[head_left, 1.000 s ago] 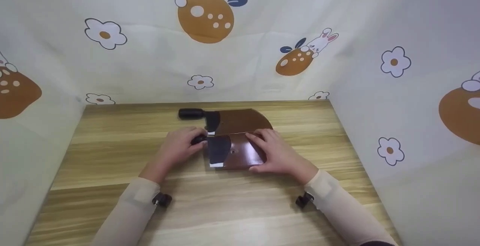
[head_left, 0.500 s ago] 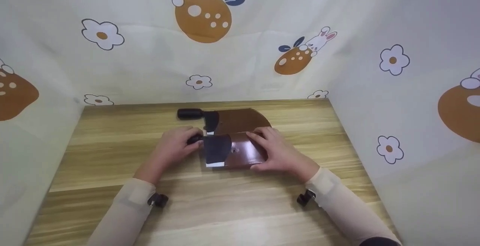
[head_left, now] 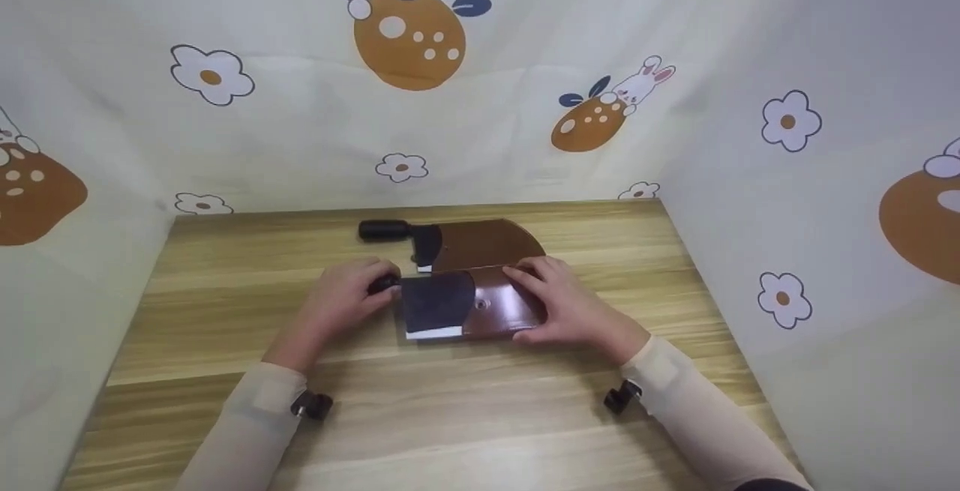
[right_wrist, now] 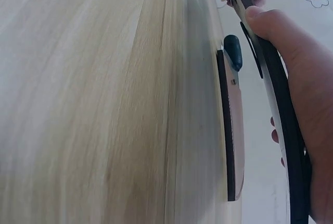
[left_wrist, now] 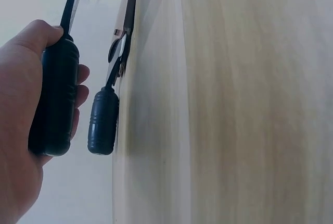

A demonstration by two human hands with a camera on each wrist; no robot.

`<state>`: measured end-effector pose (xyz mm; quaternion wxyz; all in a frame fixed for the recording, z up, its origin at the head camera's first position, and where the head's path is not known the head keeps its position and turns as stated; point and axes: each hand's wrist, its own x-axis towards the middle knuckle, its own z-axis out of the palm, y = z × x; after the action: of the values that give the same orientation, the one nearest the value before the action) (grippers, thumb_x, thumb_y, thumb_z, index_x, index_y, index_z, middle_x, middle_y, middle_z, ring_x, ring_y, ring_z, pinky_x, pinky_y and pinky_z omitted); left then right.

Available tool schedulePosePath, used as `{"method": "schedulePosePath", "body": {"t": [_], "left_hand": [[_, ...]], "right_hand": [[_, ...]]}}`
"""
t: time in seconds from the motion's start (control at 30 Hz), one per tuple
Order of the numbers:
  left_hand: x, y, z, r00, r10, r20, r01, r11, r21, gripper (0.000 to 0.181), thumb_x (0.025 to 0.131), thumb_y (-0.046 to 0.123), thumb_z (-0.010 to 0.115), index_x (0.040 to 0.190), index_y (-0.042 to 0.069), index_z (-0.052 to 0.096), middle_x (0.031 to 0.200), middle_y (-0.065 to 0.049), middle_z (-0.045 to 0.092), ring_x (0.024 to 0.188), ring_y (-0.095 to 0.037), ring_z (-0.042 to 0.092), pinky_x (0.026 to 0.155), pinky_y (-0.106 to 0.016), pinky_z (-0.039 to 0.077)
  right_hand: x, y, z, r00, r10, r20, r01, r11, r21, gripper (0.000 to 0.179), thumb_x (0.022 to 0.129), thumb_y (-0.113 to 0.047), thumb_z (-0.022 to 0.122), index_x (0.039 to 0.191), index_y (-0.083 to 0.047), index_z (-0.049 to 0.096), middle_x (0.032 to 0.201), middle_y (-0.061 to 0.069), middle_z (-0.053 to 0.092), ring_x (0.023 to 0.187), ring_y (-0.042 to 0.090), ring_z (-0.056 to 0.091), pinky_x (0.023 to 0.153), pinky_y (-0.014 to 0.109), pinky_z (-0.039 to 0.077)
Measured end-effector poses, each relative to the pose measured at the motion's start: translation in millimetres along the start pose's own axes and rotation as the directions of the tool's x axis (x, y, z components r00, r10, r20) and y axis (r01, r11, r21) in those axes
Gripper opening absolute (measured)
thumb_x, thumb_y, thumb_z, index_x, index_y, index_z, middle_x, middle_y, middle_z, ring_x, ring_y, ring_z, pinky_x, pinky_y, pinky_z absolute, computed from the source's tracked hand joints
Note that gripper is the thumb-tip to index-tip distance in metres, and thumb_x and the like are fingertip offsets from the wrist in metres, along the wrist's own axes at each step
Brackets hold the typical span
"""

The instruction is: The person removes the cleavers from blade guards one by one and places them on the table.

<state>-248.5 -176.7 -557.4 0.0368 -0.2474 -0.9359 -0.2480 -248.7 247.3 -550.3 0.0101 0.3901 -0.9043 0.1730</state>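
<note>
A cleaver with a dark blade [head_left: 439,303] and bright cutting edge is partly inside a glossy brown sheath [head_left: 499,300]. My left hand [head_left: 349,296] grips its black handle [left_wrist: 57,99], fingers wrapped round it in the left wrist view. At the other end my right hand [head_left: 574,303] holds the sheath by its long edges, thumb on the near side and fingers on the far side. The sheath's dark edge [right_wrist: 278,94] runs along the right palm in the right wrist view. Both wrist views show this cleaver raised off the table.
Just behind lies a second knife with a black handle [head_left: 384,230] and a curved brown sheath [head_left: 487,244], flat on the wooden table [head_left: 465,416]. Patterned cloth [head_left: 300,124] walls off the back and both sides.
More of the dark blade shows outside the sheath. The left hand and handle have moved left, while the right hand and sheath have shifted slightly right. The second knife stays put.
</note>
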Motion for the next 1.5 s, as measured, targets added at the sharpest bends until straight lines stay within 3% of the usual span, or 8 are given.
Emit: {"method": "schedulePosePath", "body": {"t": [0.33, 0.6, 1.07, 1.5], "left_hand": [[-1.2, -5.1, -1.7, 1.000, -0.003, 0.001, 0.003, 0.999, -0.042, 0.028, 0.106, 0.038, 0.076, 0.128, 0.021, 0.076, 0.112, 0.002, 0.074, 0.104, -0.026, 0.071, 0.095, -0.054, 0.058], [-2.5, -6.5, -0.3, 1.000, 0.008, 0.002, -0.008, 0.999, -0.045, 0.025, 0.106, 0.037, 0.075, 0.125, 0.022, 0.075, 0.112, 0.001, 0.075, 0.103, -0.026, 0.072, 0.093, -0.054, 0.059], [-8.3, -12.0, -4.6, 1.000, -0.004, -0.002, 0.004, 0.999, -0.054, 0.025, 0.105, 0.036, 0.077, 0.125, 0.021, 0.076, 0.110, 0.001, 0.075, 0.102, -0.026, 0.072, 0.092, -0.053, 0.059], [-12.2, -15.9, -5.4, 1.000, -0.002, 0.000, 0.002, 0.997, -0.073, 0.022, 0.105, 0.033, 0.078, 0.124, 0.022, 0.075, 0.113, 0.001, 0.075, 0.105, -0.025, 0.072, 0.095, -0.055, 0.059]], "right_hand": [[-5.2, 3.3, -4.5, 1.000, 0.001, 0.011, -0.001, 1.000, 0.001, 0.114, 0.082, -0.069, 0.089, 0.172, -0.020, 0.040, 0.166, 0.016, 0.043, 0.152, 0.037, 0.038, 0.128, 0.058, 0.032], [-5.3, 7.6, 0.8, 0.999, -0.033, 0.016, 0.033, 0.998, -0.050, 0.113, 0.085, -0.075, 0.082, 0.173, -0.018, 0.039, 0.164, 0.018, 0.044, 0.150, 0.037, 0.041, 0.127, 0.058, 0.033], [-11.6, 8.3, -0.6, 1.000, 0.016, 0.015, -0.015, 1.000, -0.015, 0.114, 0.083, -0.069, 0.088, 0.173, -0.021, 0.039, 0.167, 0.015, 0.042, 0.154, 0.037, 0.038, 0.128, 0.059, 0.031], [-15.9, 12.5, -2.6, 1.000, 0.003, -0.003, -0.003, 1.000, -0.007, 0.113, 0.081, -0.067, 0.090, 0.171, -0.019, 0.043, 0.167, 0.015, 0.044, 0.153, 0.038, 0.039, 0.127, 0.060, 0.034]]}}
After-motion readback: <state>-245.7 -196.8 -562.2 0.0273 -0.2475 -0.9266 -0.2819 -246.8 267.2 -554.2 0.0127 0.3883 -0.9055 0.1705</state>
